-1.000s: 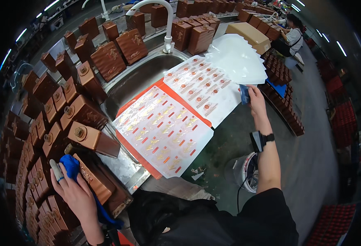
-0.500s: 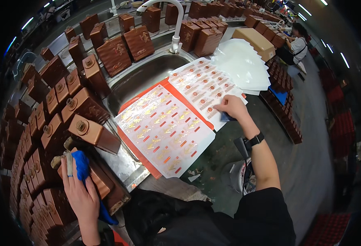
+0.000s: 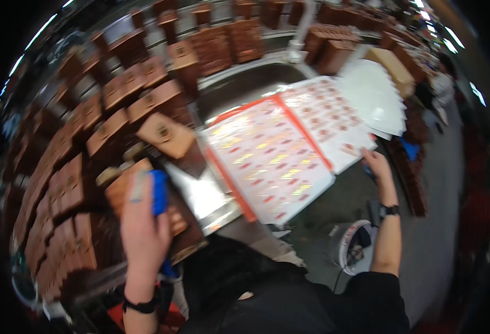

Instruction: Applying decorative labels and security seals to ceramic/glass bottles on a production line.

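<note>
My left hand (image 3: 144, 222) rests along a copper-brown bottle (image 3: 123, 186) lying on its side. It grips a bright blue cloth (image 3: 159, 192) against that bottle, and pale wrapping shows on a finger. My right hand (image 3: 377, 164), blurred, has its fingers pinched together at the near right corner of a sheet of small round-marked stickers (image 3: 320, 108); what is between them cannot be made out. Left of that sheet lies a second label sheet (image 3: 267, 161) with gold and red print. Orange-red backing (image 3: 303, 128) shows between and around both sheets.
Rows of brown bottles (image 3: 66, 195) crowd the left side. Behind the sheets are a metal sink (image 3: 245, 83) and a white tap (image 3: 295, 53). White fanned sheets (image 3: 373, 100) and a carton (image 3: 392, 69) stand at the right. A bucket (image 3: 342, 250) is below; a person (image 3: 442, 86) sits farther back.
The view has swung, shifting the scene rightward and blurring it. My right hand has moved off the sticker sheet's face to its near right corner. My left hand stays on the bottle with the cloth.
</note>
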Tool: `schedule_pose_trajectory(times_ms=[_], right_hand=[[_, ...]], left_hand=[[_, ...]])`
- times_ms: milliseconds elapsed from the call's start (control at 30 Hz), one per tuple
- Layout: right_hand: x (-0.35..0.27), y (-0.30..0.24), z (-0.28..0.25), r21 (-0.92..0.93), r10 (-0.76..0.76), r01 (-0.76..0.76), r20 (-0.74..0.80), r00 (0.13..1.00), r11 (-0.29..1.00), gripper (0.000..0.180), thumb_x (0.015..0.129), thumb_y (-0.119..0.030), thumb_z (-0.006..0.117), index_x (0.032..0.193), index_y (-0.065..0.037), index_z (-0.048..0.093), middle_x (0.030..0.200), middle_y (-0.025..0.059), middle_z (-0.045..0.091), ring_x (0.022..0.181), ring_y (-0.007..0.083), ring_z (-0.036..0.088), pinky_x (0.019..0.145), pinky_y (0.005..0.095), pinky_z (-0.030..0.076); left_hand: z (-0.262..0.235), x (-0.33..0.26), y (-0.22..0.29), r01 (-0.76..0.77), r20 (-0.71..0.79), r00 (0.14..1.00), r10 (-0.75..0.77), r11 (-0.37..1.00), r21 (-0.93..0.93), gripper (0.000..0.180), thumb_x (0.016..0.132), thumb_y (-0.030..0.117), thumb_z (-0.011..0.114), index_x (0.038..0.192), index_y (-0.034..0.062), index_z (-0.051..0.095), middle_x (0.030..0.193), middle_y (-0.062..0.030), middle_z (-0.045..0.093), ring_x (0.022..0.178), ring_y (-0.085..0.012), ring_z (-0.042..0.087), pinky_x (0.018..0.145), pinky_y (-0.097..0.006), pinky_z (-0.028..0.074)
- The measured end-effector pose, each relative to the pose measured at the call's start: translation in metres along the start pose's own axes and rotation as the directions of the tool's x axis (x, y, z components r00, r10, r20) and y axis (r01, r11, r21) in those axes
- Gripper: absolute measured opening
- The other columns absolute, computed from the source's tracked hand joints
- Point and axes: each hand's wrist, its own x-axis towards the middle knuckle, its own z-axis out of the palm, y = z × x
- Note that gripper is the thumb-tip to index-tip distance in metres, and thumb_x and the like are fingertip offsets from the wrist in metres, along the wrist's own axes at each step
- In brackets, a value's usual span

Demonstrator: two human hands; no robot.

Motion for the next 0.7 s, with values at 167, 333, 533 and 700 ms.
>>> schedule_pose_trajectory(times_ms=[167,333,533,700], right_hand=[[-0.005,0.009,0.021,0.513,-0.016,-0.073,0.166,0.986,0.855,0.035,0.09,-0.038,0.078,0.089,-0.004,0.071,0.078,-0.0006,0.065,0.063,0.008,0.054,0.058,0.0258,0.04],[-0.008,0.016,0.017,0.446,0.218,-0.265,0.155,0.964,0.855,0.028,0.089,-0.037,0.078,0.087,-0.011,0.07,0.069,-0.0022,0.063,0.042,0.0085,0.042,0.04,0.0268,0.028],[-0.022,0.022,-0.004,0.391,0.207,-0.248,0.143,0.968,0.887,0.022,0.093,-0.032,0.073,0.089,-0.011,0.073,0.07,-0.0027,0.066,0.047,0.0056,0.045,0.043,0.025,0.031],[-0.036,-0.025,-0.024,0.286,-0.273,0.269,-0.025,0.962,0.92,0.018,0.097,-0.017,0.071,0.095,0.002,0.073,0.082,0.0023,0.069,0.076,0.0075,0.059,0.073,0.0232,0.044]], left_hand=[[-0.016,-0.025,0.003,-0.094,0.056,0.994,0.091,0.995,0.043,0.066,0.079,-0.001,0.066,0.143,-0.0006,0.052,0.144,-0.0255,0.054,0.135,-0.0434,0.051,0.11,-0.048,0.044],[-0.026,-0.033,0.001,-0.097,0.019,0.995,0.096,0.989,0.114,0.058,0.079,0.002,0.066,0.136,-0.0041,0.057,0.133,-0.0254,0.061,0.131,-0.0439,0.054,0.11,-0.051,0.044],[-0.008,0.012,-0.009,-0.043,-0.08,0.996,0.045,0.999,0.02,0.064,0.078,0.007,0.072,0.138,-0.0035,0.053,0.127,-0.0237,0.062,0.131,-0.0414,0.053,0.107,-0.048,0.046],[-0.015,0.008,-0.005,-0.142,0.059,0.988,0.144,0.989,-0.036,0.061,0.078,0.005,0.07,0.138,0.0039,0.056,0.142,-0.0188,0.058,0.135,-0.0368,0.052,0.109,-0.045,0.046]])
